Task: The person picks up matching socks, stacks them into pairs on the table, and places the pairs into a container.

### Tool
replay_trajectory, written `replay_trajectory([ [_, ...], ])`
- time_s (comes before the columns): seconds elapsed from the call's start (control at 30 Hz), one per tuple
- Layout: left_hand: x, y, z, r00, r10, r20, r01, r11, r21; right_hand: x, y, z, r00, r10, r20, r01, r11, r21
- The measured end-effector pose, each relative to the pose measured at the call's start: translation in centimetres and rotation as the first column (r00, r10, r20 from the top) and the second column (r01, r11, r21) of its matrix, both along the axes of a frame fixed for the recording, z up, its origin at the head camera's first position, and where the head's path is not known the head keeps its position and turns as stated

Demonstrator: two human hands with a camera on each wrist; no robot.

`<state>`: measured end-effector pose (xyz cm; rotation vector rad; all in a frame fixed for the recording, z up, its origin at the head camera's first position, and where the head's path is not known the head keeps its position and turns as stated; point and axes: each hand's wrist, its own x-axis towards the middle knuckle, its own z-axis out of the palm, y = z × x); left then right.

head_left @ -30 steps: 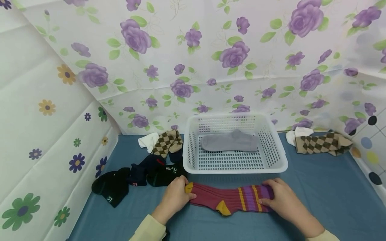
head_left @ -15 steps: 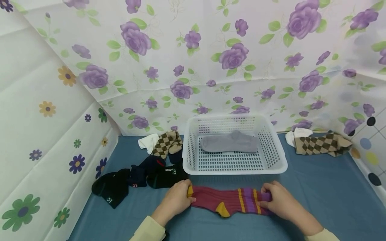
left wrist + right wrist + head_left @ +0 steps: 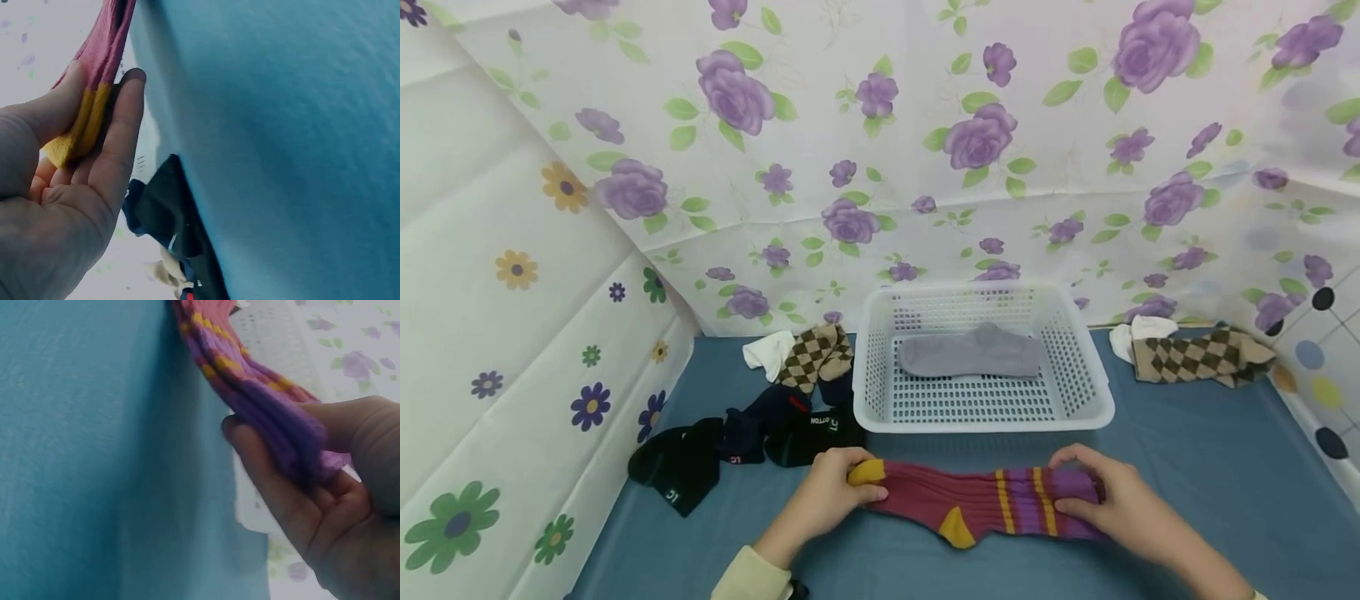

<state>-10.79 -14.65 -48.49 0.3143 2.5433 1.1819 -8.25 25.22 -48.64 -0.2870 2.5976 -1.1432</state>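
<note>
A dark red sock [image 3: 925, 492] with yellow toe and heel and a purple-and-yellow striped cuff stretches sideways between my hands, in front of the basket. My left hand [image 3: 833, 492] pinches its yellow toe, thumb on one side and fingers on the other, as the left wrist view shows at the toe [image 3: 78, 134]. At the other end, the purple cuff [image 3: 281, 434] is held between the thumb and fingers of my right hand [image 3: 1116, 504]. In both wrist views the sock looks folded in layers. Behind it, a grey sock [image 3: 970, 354] lies flat inside the white basket [image 3: 985, 427].
Several black and navy socks [image 3: 685, 458] lie left of the basket, with a checked sock [image 3: 812, 354] and a white sock [image 3: 770, 353] behind them. At the back right are another checked sock [image 3: 1195, 357] and white socks [image 3: 1142, 332]. Flowered sheets [image 3: 850, 150] stand behind and at the sides.
My left hand has shifted slightly left, and more of the yellow toe shows. My right hand has moved a little right, with more of the purple cuff in sight. The basket stays put.
</note>
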Motion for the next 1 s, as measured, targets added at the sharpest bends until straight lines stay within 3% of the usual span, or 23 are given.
replay_trajectory([
  [0.13, 0.1, -0.2, 1.1, 0.999, -0.001, -0.032, 0.003, 0.998, 0.062, 0.2, -0.1, 2.1, 0.999, -0.024, -0.042, 0.022, 0.999, -0.050],
  [0.3, 0.2, 0.1, 3.4, 0.998, 0.032, -0.062, -0.024, 0.992, 0.122, 0.5, 0.0, 4.0, 0.991, -0.049, -0.127, 0.038, 0.995, -0.088],
  [0.5, -0.1, 0.0, 5.8, 0.989, 0.090, -0.113, -0.064, 0.976, 0.210, 0.2, 0.3, 5.7, 0.963, -0.061, -0.261, 0.033, 0.993, -0.110],
  [0.63, -0.7, -0.1, 7.2, 0.994, 0.089, -0.067, -0.063, 0.945, 0.321, -0.4, 0.4, 6.4, 0.934, -0.073, -0.349, 0.047, 0.995, -0.084],
  [0.8, -1.8, 0.0, 9.4, 1.000, 0.023, 0.021, -0.030, 0.897, 0.441, -1.8, 0.4, 7.5, 0.884, -0.100, -0.457, 0.088, 0.995, -0.048],
  [0.9, -3.1, 0.1, 10.2, 1.000, 0.001, -0.028, 0.011, 0.907, 0.422, -3.2, 0.7, 8.4, 0.848, -0.102, -0.521, 0.097, 0.995, -0.036],
  [1.0, -4.9, 0.3, 10.6, 0.994, 0.012, -0.111, 0.028, 0.935, 0.355, -5.1, 1.2, 9.6, 0.818, -0.071, -0.571, 0.075, 0.997, -0.017],
])
